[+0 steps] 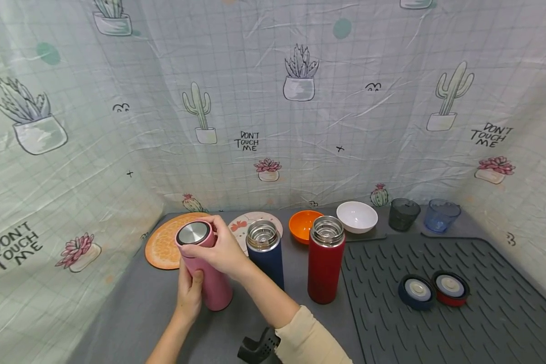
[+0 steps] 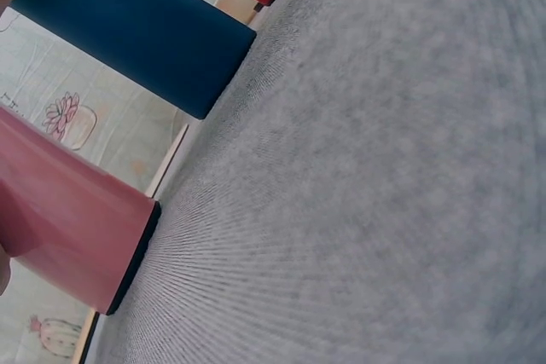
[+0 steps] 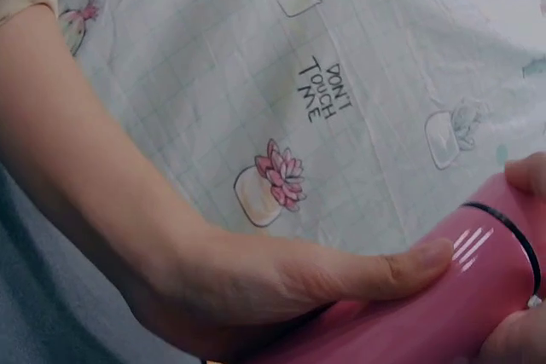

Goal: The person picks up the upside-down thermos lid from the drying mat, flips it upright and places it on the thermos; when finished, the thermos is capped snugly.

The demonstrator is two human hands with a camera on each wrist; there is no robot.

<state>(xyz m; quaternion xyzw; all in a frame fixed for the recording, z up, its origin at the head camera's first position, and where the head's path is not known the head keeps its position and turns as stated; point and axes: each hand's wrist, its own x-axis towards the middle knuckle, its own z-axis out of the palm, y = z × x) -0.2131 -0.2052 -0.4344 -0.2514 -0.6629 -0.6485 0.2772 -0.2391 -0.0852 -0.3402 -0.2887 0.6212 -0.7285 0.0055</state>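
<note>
A pink thermos [image 1: 217, 288], its steel-topped lid [image 1: 194, 232] still on, stands upright on the grey table at the left. My left hand [image 1: 190, 293] grips its body, the thumb laid along the side. Around the lid, my right hand [image 1: 223, 247] curls its thumb and fingers. In the right wrist view, the left hand [image 3: 264, 287] holds the pink body just below the black seam, with fingertips of the right hand at the lid. Next to it stand a navy thermos [image 1: 266, 260] and a red thermos [image 1: 326, 273], both lidless with steel mouths showing.
On a dark ridged mat [image 1: 377, 328] at right lie a navy lid [image 1: 417, 292] and a red lid [image 1: 450, 289]. Along the back are an orange-slice placemat [image 1: 161, 247], a patterned plate [image 1: 255, 217], an orange bowl [image 1: 300, 222], a white bowl [image 1: 357, 217], a grey cup [image 1: 402, 215] and a blue cup [image 1: 441, 216].
</note>
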